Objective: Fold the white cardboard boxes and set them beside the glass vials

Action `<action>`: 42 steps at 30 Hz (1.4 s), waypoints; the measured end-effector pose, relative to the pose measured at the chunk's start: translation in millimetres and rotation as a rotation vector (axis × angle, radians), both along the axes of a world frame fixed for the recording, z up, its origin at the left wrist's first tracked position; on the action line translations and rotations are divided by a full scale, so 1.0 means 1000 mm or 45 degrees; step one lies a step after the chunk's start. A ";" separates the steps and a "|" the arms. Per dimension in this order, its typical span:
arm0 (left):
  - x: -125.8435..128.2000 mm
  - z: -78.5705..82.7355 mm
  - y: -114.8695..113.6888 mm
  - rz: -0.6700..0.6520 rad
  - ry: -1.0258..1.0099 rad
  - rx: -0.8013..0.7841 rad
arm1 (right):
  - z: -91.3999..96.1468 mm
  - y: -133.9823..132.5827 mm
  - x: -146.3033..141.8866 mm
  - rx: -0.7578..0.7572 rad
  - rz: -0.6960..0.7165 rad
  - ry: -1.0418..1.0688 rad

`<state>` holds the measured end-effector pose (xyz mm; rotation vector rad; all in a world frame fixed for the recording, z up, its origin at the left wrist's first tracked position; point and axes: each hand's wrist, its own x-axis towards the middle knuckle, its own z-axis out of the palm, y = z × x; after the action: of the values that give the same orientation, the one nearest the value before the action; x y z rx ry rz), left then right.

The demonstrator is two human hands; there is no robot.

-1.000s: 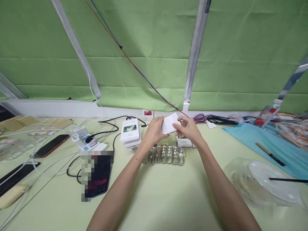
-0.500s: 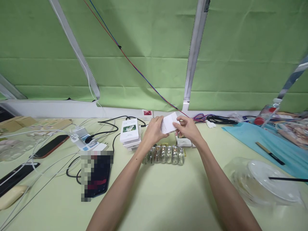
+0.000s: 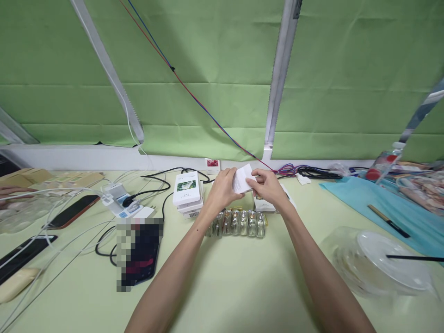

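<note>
A small white box [image 3: 241, 180] with fine print on its side is held above the table, slightly tilted. My left hand [image 3: 223, 188] is closed around its left side. At its right end, the fingers of my right hand [image 3: 268, 186] pinch the edge; whether they hold a flap I cannot make out. Below my hands stands a row of small clear glass bottles [image 3: 243, 224] with gold-coloured necks. A stack of white boxes [image 3: 186, 190] with a flower picture is left of my left hand. Another white box [image 3: 262, 204] lies partly hidden under my right hand.
Left are a power strip [image 3: 121, 200], phones [image 3: 72, 212] and tangled white cables. A person's hand [image 3: 15, 190] shows at the far left edge. Right are a round lidded plastic container [image 3: 391, 261], a knife [image 3: 388, 221] on blue cloth [image 3: 350, 192] and a plastic bottle [image 3: 386, 162].
My right hand has shifted slightly left and down along the box's end. More of the white box behind my right wrist shows. Another person's hand has appeared at the far left.
</note>
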<state>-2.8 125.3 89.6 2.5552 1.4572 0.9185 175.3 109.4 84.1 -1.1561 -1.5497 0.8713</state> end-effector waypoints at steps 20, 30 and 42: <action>0.002 -0.002 0.001 0.010 0.015 -0.005 | 0.005 -0.006 -0.006 -0.003 -0.016 -0.123; 0.001 -0.004 0.001 0.004 0.007 0.008 | 0.005 -0.006 -0.007 0.030 0.002 -0.175; 0.001 -0.006 0.002 0.004 0.010 0.048 | 0.005 -0.007 -0.010 0.044 0.022 -0.197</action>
<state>-1.5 127.0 84.0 2.5871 1.4598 0.9467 165.1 102.5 89.6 -1.2105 -1.6956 0.7780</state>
